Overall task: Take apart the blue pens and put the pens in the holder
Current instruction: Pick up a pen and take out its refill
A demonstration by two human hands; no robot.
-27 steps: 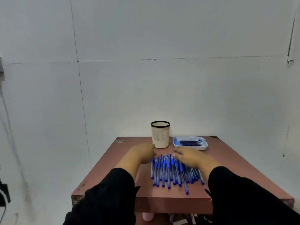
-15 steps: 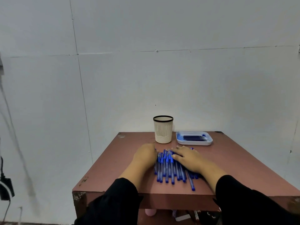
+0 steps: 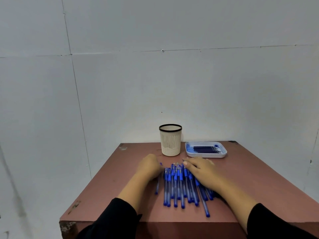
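Both hands have slid slightly back along the pens (image 3: 179, 185) at lower centre: the left hand (image 3: 149, 167) curls beside one, grip unclear, the right hand (image 3: 201, 170) lies flat, so single one out before the holder (image 3: 170, 140).

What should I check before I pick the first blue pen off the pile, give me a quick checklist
1. Holder upright at the back of the table: ok.
2. Holder mouth unblocked: ok; whether anything is inside, cannot tell.
3. Pile of blue pens within reach, lying on the table between the hands: ok.
4. Left hand free to grab: cannot tell; its fingers curl at the pile's left edge, and a pen may be under them.
5. Right hand free: ok; it lies flat across the pens, gripping none.
6. Tray for parts beside the holder, already holding dark blue pieces: ok.
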